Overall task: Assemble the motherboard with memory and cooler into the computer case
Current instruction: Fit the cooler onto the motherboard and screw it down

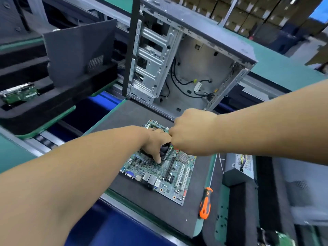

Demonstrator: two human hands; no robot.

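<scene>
A green motherboard [165, 174] lies flat on a dark foam mat [124, 114] in front of me. A black cooler [164, 151] sits on the board, mostly hidden under both hands. My left hand [156, 142] rests on the cooler's near-left side, fingertips touching the board beside it. My right hand [191, 132] is closed over the cooler's far-right side; what it grips is hidden. Behind the mat stands an open grey computer case [200, 55], its inside facing me, with loose black cables on its floor.
An orange and black screwdriver [205, 203] lies on the mat right of the board. A grey power supply [237, 167] sits further right. A black foam tray [53, 103] with a drive and an upright dark panel [79, 50] stands at left. Conveyor rails run under the mats.
</scene>
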